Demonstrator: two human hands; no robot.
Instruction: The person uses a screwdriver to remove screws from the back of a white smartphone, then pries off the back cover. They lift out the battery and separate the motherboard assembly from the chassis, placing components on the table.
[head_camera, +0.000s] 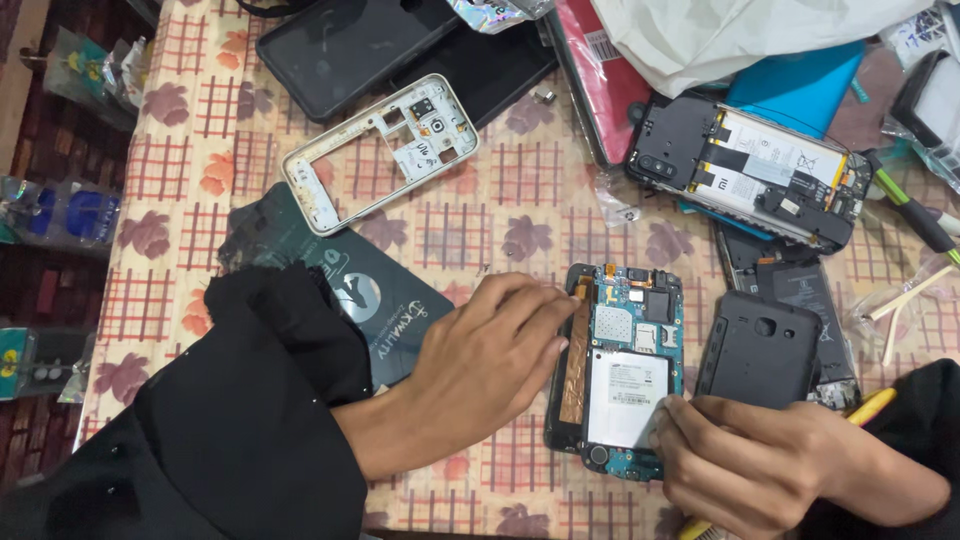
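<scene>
Hands: both reach in from below in black sleeves, over the opened phone (620, 370).
Left hand (490, 350): palm down, fingers loosely bent and together, holding nothing; the fingertips (560, 305) rest on the phone's left edge, near its top.
Right hand (750, 460): curled into a loose fist round a yellow tool (868, 408) that sticks out past the wrist; its knuckles touch the phone's lower right corner, over the white battery (625, 395).
Phone: lies face down between the hands, back off, blue board and battery showing, upright along the cloth.
Back cover (760, 350): black, just right of the phone, above the right hand.
Frame (380, 150): a white phone frame lies tilted, well up and left of the left hand.
Second phone (760, 170): opened too, up at the right, well apart from both hands.
Card (370, 300): a dark green card lies under the left wrist.
Cloth (480, 215): checked red and cream with flowers, covering the table.
Room: dark floor at the left with small packets on it.
</scene>
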